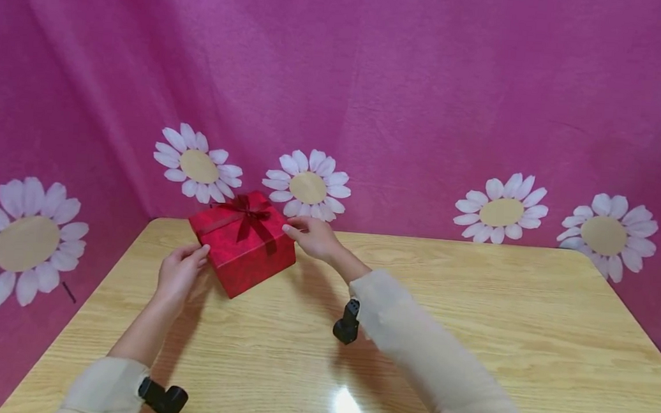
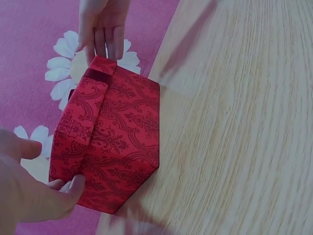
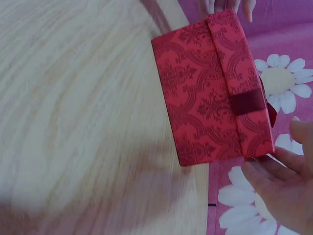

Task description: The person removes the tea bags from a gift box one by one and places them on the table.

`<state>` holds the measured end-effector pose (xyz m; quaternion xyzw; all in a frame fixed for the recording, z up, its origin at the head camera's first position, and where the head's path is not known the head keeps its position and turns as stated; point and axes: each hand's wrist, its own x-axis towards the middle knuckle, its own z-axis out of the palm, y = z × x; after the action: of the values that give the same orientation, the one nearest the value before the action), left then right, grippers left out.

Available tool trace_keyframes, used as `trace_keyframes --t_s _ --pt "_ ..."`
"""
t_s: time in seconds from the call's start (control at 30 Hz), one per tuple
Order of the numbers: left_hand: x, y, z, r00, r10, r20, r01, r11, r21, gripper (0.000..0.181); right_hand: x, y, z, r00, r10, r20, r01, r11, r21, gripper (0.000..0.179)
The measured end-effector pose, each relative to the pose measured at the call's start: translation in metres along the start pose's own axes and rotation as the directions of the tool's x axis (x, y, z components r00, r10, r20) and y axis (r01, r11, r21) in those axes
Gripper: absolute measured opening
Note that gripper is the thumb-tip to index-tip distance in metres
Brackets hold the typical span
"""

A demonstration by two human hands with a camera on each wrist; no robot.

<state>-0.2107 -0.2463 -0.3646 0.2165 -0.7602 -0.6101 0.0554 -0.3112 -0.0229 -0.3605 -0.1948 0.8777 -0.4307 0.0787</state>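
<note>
A red gift box (image 1: 254, 268) with a darker scroll pattern stands at the far left of the table, one corner turned towards me. Its lid (image 2: 73, 120) is on, crossed by a dark red ribbon tied in a bow (image 1: 247, 213). My left hand (image 1: 179, 273) holds the lid's left corner, with the thumb against the rim and a finger raised above the top. At the opposite corner my right hand (image 1: 318, 239) grips the lid's edge, its thumb on the rim. Fingers behind the corners are partly hidden. Whether the base touches the table cannot be told.
The light wood table (image 1: 471, 331) spreads to the right and towards me. Pink cloth (image 1: 406, 109) hangs behind it and at the sides, decorated with several white daisies (image 1: 307, 186). Black wrist cameras (image 1: 347, 323) protrude from both sleeves.
</note>
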Motion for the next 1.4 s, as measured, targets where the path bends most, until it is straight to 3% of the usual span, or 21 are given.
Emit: trace_keyframes --t_s 0.13,0.43,0.73,1.0,1.1,1.2,1.33,1.4 --pt "-0.001 0.000 0.002 1.000 -0.010 -0.014 0.010 1.000 0.026 0.052 -0.003 -0.001 0.001 1.000 0.019 -0.011 -0.018 0.999 0.031 0.041" --pt "-0.004 -0.001 0.003 1.000 -0.007 -0.009 0.007 1.000 -0.010 0.050 -0.013 0.004 -0.001 0.997 0.055 -0.056 -0.047 0.990 0.134 0.031" --pt "-0.009 -0.005 0.002 0.998 0.012 0.069 -0.009 0.999 -0.050 0.051 -0.026 0.010 -0.007 0.988 0.146 -0.044 -0.130 0.957 0.258 0.026" --pt "-0.011 -0.008 0.001 0.985 0.039 0.168 -0.023 0.995 -0.098 0.054 -0.034 0.015 -0.013 0.977 0.212 -0.006 -0.200 0.931 0.307 0.026" --pt "-0.004 -0.016 0.001 0.979 0.061 0.195 -0.039 0.993 -0.115 0.055 -0.037 0.015 -0.014 0.972 0.236 0.002 -0.223 0.918 0.328 0.027" --pt "0.015 -0.034 0.002 0.974 0.073 0.214 -0.044 0.989 -0.138 0.057 -0.039 0.017 -0.015 0.964 0.266 -0.002 -0.247 0.899 0.361 0.027" --pt "0.039 -0.057 0.003 0.964 0.101 0.244 -0.058 0.982 -0.180 0.060 -0.044 0.018 -0.017 0.950 0.312 0.016 -0.289 0.859 0.424 0.030" --pt "0.043 -0.062 0.004 0.959 0.128 0.254 -0.077 0.976 -0.204 0.061 -0.046 0.018 -0.019 0.944 0.329 0.038 -0.310 0.837 0.451 0.033"
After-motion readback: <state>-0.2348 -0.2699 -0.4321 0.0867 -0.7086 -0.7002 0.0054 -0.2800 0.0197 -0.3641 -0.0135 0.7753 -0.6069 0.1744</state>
